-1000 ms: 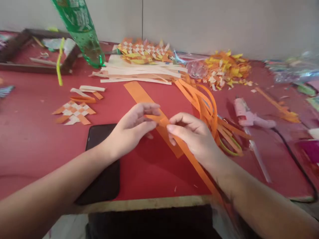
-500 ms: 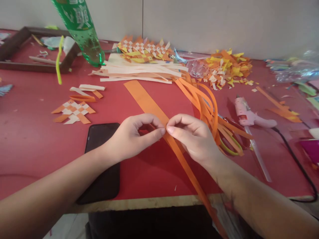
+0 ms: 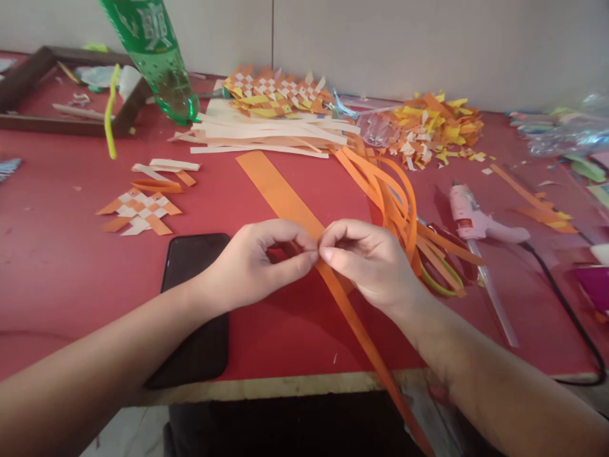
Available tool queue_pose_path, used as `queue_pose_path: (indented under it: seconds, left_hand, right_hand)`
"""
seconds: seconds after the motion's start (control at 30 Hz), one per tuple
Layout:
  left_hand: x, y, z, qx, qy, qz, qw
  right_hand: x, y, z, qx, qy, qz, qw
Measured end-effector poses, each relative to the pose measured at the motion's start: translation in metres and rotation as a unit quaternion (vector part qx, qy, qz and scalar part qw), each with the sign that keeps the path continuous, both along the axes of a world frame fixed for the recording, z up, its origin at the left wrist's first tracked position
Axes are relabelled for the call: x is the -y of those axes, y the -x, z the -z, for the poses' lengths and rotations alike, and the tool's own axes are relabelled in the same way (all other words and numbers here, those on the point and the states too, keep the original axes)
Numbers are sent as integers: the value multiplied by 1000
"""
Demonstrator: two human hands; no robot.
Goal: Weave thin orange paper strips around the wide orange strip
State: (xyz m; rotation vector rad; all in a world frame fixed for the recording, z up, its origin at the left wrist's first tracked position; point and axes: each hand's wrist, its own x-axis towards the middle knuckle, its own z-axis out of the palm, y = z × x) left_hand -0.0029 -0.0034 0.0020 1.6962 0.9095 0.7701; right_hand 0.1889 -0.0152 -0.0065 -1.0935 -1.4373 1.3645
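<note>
Hands point(image 3: 242, 266), earlier apart, now meet at the orange strip point(image 3: 358, 330).

Grey wall point(image 3: 380, 51), dark vertical seam point(image 3: 273, 35), red tabletop point(image 3: 71, 273), pale floor point(image 3: 124, 433)

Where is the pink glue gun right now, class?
In the head view, the pink glue gun lies on the red table, to the right of the right hand and the bundle of orange strips.

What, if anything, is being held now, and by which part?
The left hand and right hand pinch a long, narrow orange paper strip near its far end; the very tip is hidden.
</note>
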Motion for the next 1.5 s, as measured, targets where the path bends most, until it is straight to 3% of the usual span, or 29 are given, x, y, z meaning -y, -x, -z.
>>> queue_pose_path:
  seconds: [0.17, 0.33, 0.73, 0.8, 0.87, 1.0, 1.17, 1.37, 1.43, 1.5]
  left_hand:
    - [-2, -1, 0, 1, -27, -14, 1000]
    - [-4, -1, 1, 39, 54, -48, 997]
    - [-9, -1, 3, 187, 92, -284, 936]
    - [-9, -1, 2, 197, 125, -270, 934]
    - [-8, -2, 0, 180, 176, -208, 945]
    - [-2, -2, -2, 66, 210, -87, 972]
    - [-1, -2, -2, 71, 177, -131, 973]
    - [-12, -2, 0, 197, 176, -287, 921]
    - [-13, -1, 2, 202, 188, -280, 920]
    - [-12, 0, 2, 172, 216, -212, 937]
  right_hand:
    - [-1, 0, 4, -21, 7, 11, 1000]
    - [-1, 2, 6, -41, 21, 10, 999]
    - [1, 6, -1, -5, 41, 4, 999]
    - [1, 6, -1, -9, 38, 1, 999]
    - [1, 5, 0, -12, 33, 4, 999]
    - [1, 4, 1, -21, 40, 4, 999]
    - [2, 4, -2, -10, 49, 5, 999]
    - [1, 5, -3, 5, 40, 6, 999]
    - [1, 4, -1, 5, 41, 6, 999]
    - [1, 3, 1, 2, 40, 12, 999]
